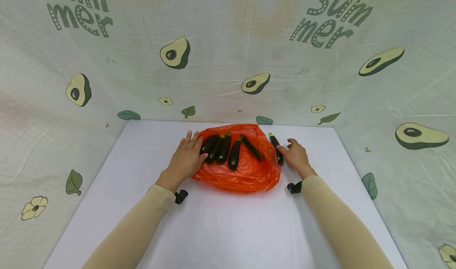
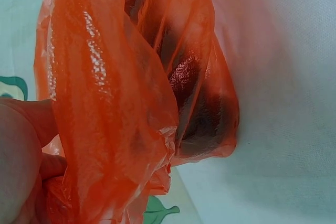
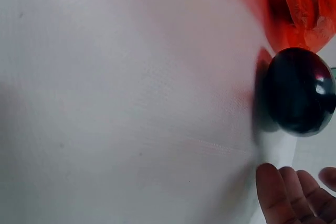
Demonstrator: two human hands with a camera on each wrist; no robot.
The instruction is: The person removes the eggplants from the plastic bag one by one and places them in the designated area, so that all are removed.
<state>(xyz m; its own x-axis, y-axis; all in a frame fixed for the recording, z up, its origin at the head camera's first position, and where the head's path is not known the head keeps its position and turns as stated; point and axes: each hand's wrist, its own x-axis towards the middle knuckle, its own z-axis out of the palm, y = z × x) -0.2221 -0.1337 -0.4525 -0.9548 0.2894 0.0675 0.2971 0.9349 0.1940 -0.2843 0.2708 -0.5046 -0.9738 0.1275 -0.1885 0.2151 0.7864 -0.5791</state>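
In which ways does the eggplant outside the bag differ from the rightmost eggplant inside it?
The outside eggplant lies on the white table; the inside eggplant lies in the orange-red bag. The outside eggplant is less slanted than the inside eggplant. The right hand is at the outside eggplant, while no hand is at the inside eggplant. Both are dark, with the green stem at the far end.

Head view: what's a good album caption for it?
Left hand at a red bag of eggplants, right hand beside another eggplant outside.
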